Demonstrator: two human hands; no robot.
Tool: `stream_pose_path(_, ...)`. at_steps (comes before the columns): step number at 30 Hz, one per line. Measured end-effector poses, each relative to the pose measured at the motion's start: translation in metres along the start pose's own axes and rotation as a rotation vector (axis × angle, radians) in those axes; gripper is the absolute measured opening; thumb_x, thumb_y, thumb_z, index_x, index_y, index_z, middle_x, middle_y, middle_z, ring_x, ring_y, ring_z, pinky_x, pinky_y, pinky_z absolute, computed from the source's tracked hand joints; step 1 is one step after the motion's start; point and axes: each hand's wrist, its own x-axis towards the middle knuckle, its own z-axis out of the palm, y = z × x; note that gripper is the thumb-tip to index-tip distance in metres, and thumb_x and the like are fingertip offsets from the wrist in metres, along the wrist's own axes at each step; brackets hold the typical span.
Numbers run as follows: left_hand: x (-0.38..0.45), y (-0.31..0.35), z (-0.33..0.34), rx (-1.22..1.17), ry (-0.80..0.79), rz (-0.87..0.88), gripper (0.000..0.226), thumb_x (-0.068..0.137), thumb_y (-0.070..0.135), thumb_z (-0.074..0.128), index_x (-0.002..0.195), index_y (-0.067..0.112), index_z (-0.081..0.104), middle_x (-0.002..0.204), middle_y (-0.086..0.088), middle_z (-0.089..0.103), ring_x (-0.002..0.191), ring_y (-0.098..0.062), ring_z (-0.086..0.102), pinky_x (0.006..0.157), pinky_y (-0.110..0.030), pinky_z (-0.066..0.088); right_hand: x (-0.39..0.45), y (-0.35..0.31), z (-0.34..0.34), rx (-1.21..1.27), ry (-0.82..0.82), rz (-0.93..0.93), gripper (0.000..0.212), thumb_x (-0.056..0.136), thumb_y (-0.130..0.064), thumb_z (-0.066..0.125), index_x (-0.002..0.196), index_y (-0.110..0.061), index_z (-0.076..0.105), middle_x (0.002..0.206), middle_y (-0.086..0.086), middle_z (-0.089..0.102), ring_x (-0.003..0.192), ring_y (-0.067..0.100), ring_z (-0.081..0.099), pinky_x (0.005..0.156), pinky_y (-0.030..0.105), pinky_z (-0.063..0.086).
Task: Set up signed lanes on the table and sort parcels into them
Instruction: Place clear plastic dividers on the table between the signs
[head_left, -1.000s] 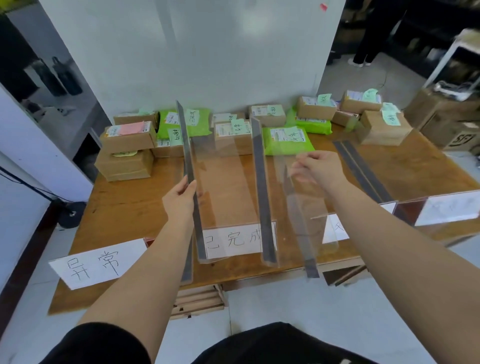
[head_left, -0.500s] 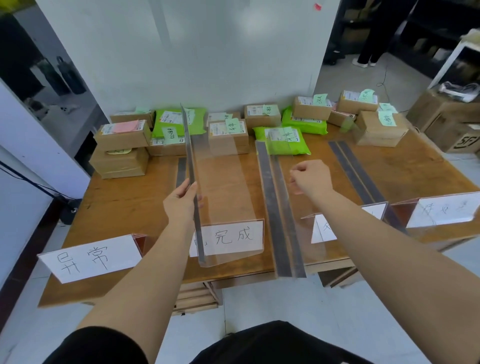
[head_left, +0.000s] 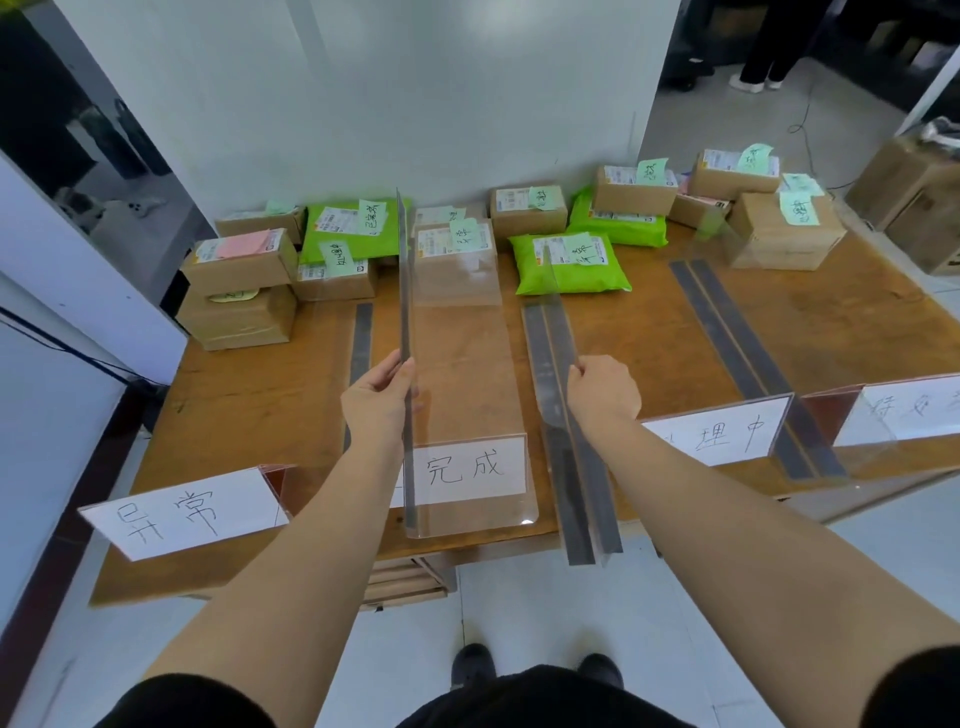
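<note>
The clear divider (head_left: 457, 364) in the left hand (head_left: 376, 400) is held tilted above the table (head_left: 249, 395), over the middle lane – its dark edge strip pinched between thumb and fingers, its near end hanging past the table edge in front of the middle sign (head_left: 470, 470). The right hand (head_left: 602, 397) grips the top edge of a second divider (head_left: 566, 415), which stands on the grey strips (head_left: 550, 364) between the middle and right lanes. Likely step: seating each divider on its strip. To do it well, I judge, lower the left one straight onto the grey strip (head_left: 361, 338) at its left, keep it parallel to the other, and push the near end flush with the table edge. The parcels (head_left: 569, 262) wait along the far side, unsorted – the left sign (head_left: 182, 512) and right signs (head_left: 722, 434) stand at the near edge.
</note>
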Motion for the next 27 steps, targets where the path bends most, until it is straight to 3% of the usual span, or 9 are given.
stream_pose_path(3, 0.003, 0.0, 0.002, -0.001, 0.001, -0.007, 0.041, 0.086, 0.014, 0.065, 0.126, 0.012, 0.057, 0.094, 0.0, 0.068, 0.09, -0.023, 0.065, 0.079, -0.032, 0.057, 0.0, 0.005, 0.01, -0.048, -0.006, 0.011, 0.025, 0.099, -0.022, 0.042, 0.099, -0.011, 0.064, 0.098, 0.01, 0.067, 0.079, 0.024, 0.059, 0.063, 0.027, 0.042)
stream_pose_path(8, 0.006, 0.001, 0.007, 0.04, -0.003, 0.005, 0.041, 0.087, 0.016, 0.063, 0.127, 0.014, 0.057, 0.104, -0.002, 0.067, 0.095, -0.023, 0.067, 0.085, -0.036, 0.056, 0.002, 0.009, 0.019, -0.038, -0.002, 0.016, 0.029, 0.098, -0.019, 0.047, 0.126, -0.015, 0.052, 0.122, 0.005, 0.06, 0.104, 0.025, 0.062, 0.073, 0.03, 0.048)
stream_pose_path(15, 0.004, -0.001, 0.016, 0.024, -0.007, 0.003, 0.039, 0.087, 0.015, 0.063, 0.126, 0.013, 0.058, 0.104, -0.002, 0.067, 0.092, -0.022, 0.066, 0.073, -0.026, 0.058, 0.011, 0.011, 0.014, -0.053, -0.044, 0.031, 0.024, 0.097, -0.022, 0.049, 0.119, -0.012, 0.052, 0.113, 0.008, 0.061, 0.099, 0.026, 0.061, 0.069, 0.03, 0.044)
stream_pose_path(20, -0.003, -0.002, 0.02, 0.028, 0.006, 0.0, 0.039, 0.087, 0.015, 0.063, 0.126, 0.013, 0.057, 0.086, 0.005, 0.067, 0.09, -0.021, 0.066, 0.076, -0.029, 0.057, 0.012, 0.012, 0.008, -0.132, -0.069, -0.038, 0.027, 0.099, -0.027, 0.045, 0.117, -0.011, 0.058, 0.109, 0.009, 0.065, 0.098, 0.026, 0.063, 0.068, 0.029, 0.045)
stream_pose_path(27, -0.014, -0.003, 0.022, 0.034, 0.053, 0.013, 0.039, 0.087, 0.017, 0.064, 0.125, 0.014, 0.059, 0.081, 0.004, 0.068, 0.091, -0.022, 0.067, 0.08, -0.034, 0.057, 0.012, 0.019, 0.008, -0.263, -0.081, -0.131, 0.02, 0.099, -0.019, 0.042, 0.109, -0.011, 0.058, 0.099, 0.008, 0.066, 0.088, 0.025, 0.064, 0.061, 0.027, 0.041)
